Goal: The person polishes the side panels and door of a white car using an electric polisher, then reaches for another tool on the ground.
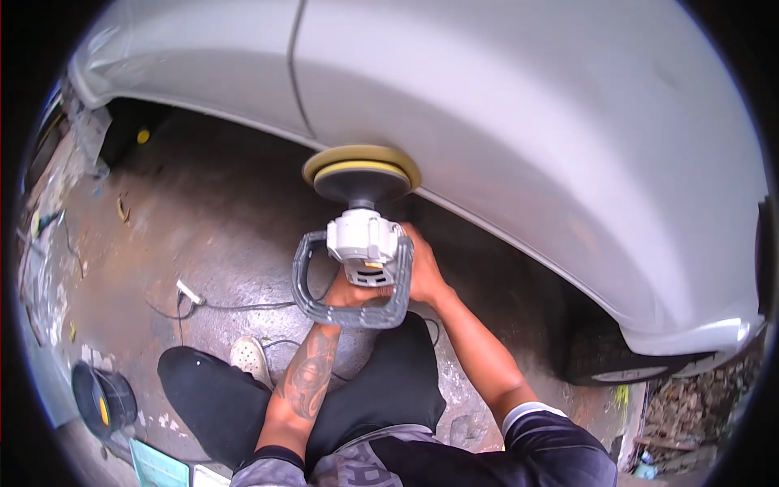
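Observation:
A white electric polisher (361, 235) with a grey loop handle (302, 280) and a yellow foam pad (365, 154) is in front of me. Its pad is up against the lower edge of a silver car body panel (479, 138), near a vertical panel seam. My left hand (350, 290) is closed around the tool's body from below and behind the loop handle. On the tool's right side my right hand (423, 264) grips it, with most of its fingers hidden behind the body and handle.
A power cord with a white socket (191, 292) runs over the wet concrete floor at the left. A black bucket (104, 398) stands at lower left beside a pale green panel (158, 464). A car tyre (621, 353) is at the right, near rubble (698, 414).

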{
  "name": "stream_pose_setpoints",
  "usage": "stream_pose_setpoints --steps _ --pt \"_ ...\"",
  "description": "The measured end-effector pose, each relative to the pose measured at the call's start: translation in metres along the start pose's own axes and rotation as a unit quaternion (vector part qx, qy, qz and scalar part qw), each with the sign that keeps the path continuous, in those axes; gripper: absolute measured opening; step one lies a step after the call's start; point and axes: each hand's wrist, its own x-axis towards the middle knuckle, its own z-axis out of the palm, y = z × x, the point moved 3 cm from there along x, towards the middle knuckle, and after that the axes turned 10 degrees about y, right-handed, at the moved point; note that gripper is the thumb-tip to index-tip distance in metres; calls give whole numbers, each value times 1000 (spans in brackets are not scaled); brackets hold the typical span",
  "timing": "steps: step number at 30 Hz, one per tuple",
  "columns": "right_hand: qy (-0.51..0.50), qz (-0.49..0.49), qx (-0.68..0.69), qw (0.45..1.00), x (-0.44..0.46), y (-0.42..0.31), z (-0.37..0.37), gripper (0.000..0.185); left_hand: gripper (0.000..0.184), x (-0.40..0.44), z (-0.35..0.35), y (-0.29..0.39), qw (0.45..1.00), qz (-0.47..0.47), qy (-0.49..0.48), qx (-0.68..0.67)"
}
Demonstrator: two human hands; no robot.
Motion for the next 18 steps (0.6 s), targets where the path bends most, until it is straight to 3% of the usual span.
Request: stream_pose_setpoints --steps 4,8,11,12,14,18 --pt "6 14 80 997 -37 13 -48 83 56 -15 54 -3 998 1 12 54" --pt "12 5 72 997 -83 50 -92 87 60 -25 115 -8 997 -45 -11 68" --pt "33 60 103 992 -110 49 -122 86 60 -38 161 -7 991 -10 -64 114" --pt "26 74 97 992 -118 51 -134 86 60 -45 174 -11 988 85 -48 120" --pt "14 103 83 991 -170 50 -154 87 58 -51 191 -5 989 100 -32 107" --pt "-11 171 44 984 -182 57 -169 88 60 -73 198 -11 995 -66 -79 -10"
